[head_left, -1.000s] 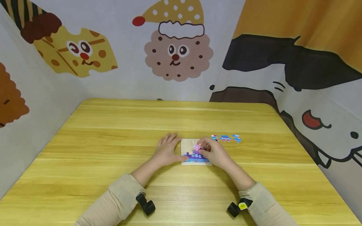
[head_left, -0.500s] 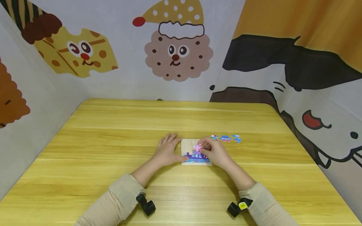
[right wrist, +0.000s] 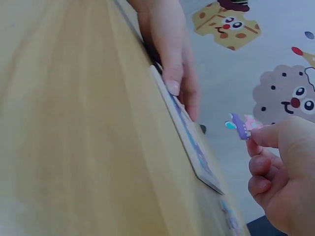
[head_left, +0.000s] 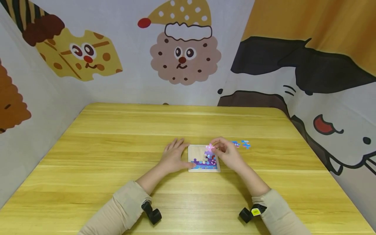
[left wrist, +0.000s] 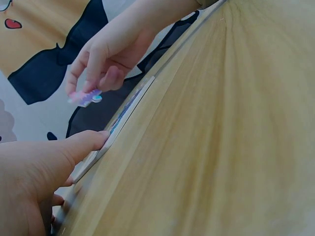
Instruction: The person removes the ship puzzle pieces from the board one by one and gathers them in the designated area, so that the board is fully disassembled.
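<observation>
A small square wooden puzzle board [head_left: 194, 150] lies on the yellow table [head_left: 117, 143], its lower rows filled with blue and purple pieces. My left hand [head_left: 173, 156] rests flat against the board's left edge [right wrist: 162, 86], thumb on its near corner [left wrist: 93, 140]. My right hand [head_left: 227, 153] pinches a pink and purple puzzle piece [head_left: 210, 148] and holds it lifted just above the board's upper right part. That piece [left wrist: 84, 97] hangs clear of the board in the left wrist view, and the piece [right wrist: 239, 125] shows at my fingertips in the right wrist view.
Loose blue puzzle pieces [head_left: 241, 144] lie on the table just right of the board, partly behind my right hand. Cartoon-printed fabric walls [head_left: 182, 58] enclose the table on the left, back and right.
My right hand has lifted the pink piece off the board's middle and moved it up and right. The left hand has stayed put on the board's edge.
</observation>
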`<action>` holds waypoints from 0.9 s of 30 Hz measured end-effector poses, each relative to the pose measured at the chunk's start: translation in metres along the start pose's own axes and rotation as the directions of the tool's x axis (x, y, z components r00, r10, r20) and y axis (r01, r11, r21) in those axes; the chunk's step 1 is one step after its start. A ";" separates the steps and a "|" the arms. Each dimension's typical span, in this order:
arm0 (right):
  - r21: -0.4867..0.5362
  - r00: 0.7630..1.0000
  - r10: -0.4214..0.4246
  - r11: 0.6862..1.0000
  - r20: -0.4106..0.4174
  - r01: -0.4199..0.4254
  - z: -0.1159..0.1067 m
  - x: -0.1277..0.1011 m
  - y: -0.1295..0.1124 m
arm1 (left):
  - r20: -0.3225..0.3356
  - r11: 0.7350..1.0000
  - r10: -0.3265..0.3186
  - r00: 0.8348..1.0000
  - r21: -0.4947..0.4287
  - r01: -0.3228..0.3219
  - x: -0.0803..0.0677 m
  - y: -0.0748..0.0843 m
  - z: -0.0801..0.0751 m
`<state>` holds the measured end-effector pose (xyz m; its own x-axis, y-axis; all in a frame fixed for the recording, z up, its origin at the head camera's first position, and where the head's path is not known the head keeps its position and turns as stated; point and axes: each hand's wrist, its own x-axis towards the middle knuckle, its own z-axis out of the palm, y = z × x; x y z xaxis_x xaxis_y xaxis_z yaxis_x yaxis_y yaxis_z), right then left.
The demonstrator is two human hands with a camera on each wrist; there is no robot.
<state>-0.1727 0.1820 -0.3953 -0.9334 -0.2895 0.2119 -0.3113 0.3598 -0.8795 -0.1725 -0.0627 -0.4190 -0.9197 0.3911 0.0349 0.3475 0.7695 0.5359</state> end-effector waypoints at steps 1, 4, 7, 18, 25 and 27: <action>0.010 1.000 -0.007 1.000 0.000 0.007 -0.002 0.000 0.000 | 0.000 1.000 0.001 1.000 0.002 -0.001 0.000 0.000 0.000; 0.030 1.000 -0.015 0.999 0.007 0.015 -0.009 0.001 0.000 | -0.001 1.000 0.006 1.000 -0.003 -0.006 -0.001 0.001 -0.001; 0.047 1.000 -0.009 0.999 0.013 0.008 -0.015 0.001 0.000 | 0.001 1.000 0.006 1.000 -0.004 -0.006 -0.001 0.001 -0.001; 0.022 0.998 0.019 1.000 -0.058 -0.018 -0.040 -0.009 0.005 | 0.000 1.000 0.004 1.000 -0.004 -0.004 -0.001 0.000 0.001; -0.042 0.996 0.024 0.999 -0.085 -0.028 -0.054 -0.017 0.015 | 0.000 1.000 0.008 1.000 0.007 -0.008 0.000 -0.001 0.001; -0.064 0.996 0.025 0.998 -0.090 -0.031 -0.058 -0.019 0.017 | 0.002 1.000 0.008 1.000 0.007 -0.008 0.000 -0.002 0.001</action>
<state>-0.1708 0.2451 -0.3899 -0.9531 -0.1996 0.2276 -0.2934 0.4242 -0.8567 -0.1732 -0.0636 -0.4212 -0.9164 0.3985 0.0372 0.3563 0.7699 0.5294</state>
